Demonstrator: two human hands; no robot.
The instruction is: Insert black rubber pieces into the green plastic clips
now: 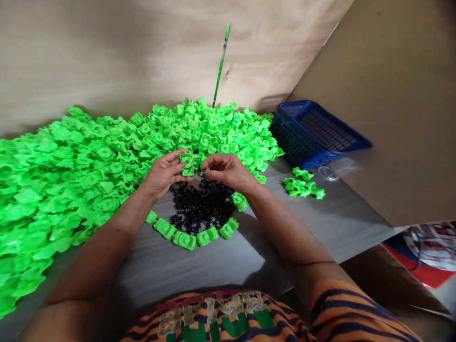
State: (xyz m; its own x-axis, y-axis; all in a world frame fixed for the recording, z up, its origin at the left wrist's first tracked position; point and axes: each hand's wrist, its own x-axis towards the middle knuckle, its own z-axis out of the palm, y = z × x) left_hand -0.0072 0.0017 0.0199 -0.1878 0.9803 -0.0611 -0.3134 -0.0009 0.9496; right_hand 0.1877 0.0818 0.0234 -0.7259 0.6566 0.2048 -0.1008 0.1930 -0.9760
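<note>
My left hand [162, 175] grips a bright green plastic toy-car body [187, 164] between thumb and fingers, its hollow side facing me. Just to the right, my right hand [225, 170] is closed in a pinch, with a small dark piece [202, 174] at its fingertips. Below both hands lies a heap of small black plastic parts [203, 204] on the grey tabletop. Several green car bodies [184, 240] curve in a row around the near side of that heap. One more green body [239, 202] sits by my right wrist.
A large pile of green car bodies [107, 152] spreads along the back and left. A blue basket [320, 137] stands at the back right, with clear round plastic pieces [328, 174] and several green pieces [302, 185] near it. A thin green stick [221, 64] rises behind the pile.
</note>
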